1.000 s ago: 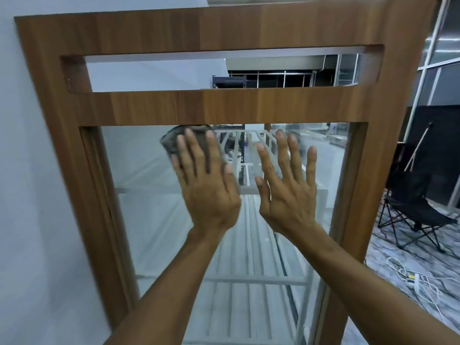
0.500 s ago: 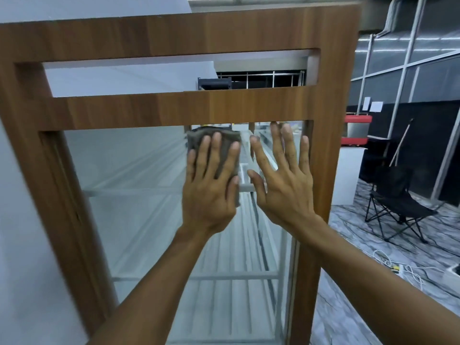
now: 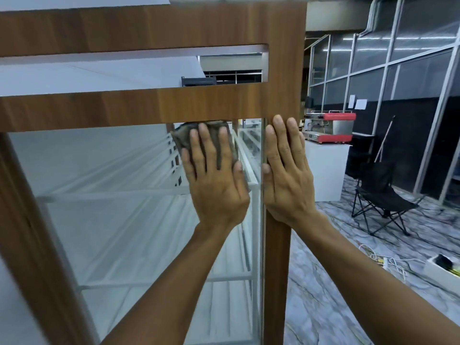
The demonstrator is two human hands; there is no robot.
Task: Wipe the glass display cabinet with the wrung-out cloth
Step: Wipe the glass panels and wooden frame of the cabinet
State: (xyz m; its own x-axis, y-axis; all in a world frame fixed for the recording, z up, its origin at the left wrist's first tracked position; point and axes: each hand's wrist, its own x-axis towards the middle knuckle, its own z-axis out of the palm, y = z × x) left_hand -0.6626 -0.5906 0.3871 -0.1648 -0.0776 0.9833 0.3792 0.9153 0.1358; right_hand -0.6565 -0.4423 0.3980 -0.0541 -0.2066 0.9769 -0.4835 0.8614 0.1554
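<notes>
Brown wood-grain cabinet frame (image 3: pixel 283 70) close in front, with a tall glass pane (image 3: pixel 112 220) set below its cross rail. Grey cloth (image 3: pixel 183 138) flat against the glass at the top right corner of the pane, just under the rail and near the right post. Left hand (image 3: pixel 216 185) spread over the cloth, fingers straight, pressing it on the glass, not curled around it. Right hand (image 3: pixel 286 180) just beside, flat on the right wooden post, fingers straight and pointing up, thumb at the edge of the glass, holding nothing. Hands side by side, close but not touching.

Behind the glass, white shelves (image 3: pixel 119 195) running far into the cabinet. To the right of the cabinet, grey marbled floor (image 3: pixel 323 282); on it a black folding chair (image 3: pixel 380 190), white cables (image 3: pixel 383 262) and a white box (image 3: pixel 443 270) at the right edge. Farther, a white counter (image 3: pixel 323 170) with a red and steel coffee machine (image 3: pixel 331 128) on top. Far right, a wall of glass panels (image 3: pixel 398 58) in metal frames, with two white papers (image 3: pixel 358 103) stuck on it.
</notes>
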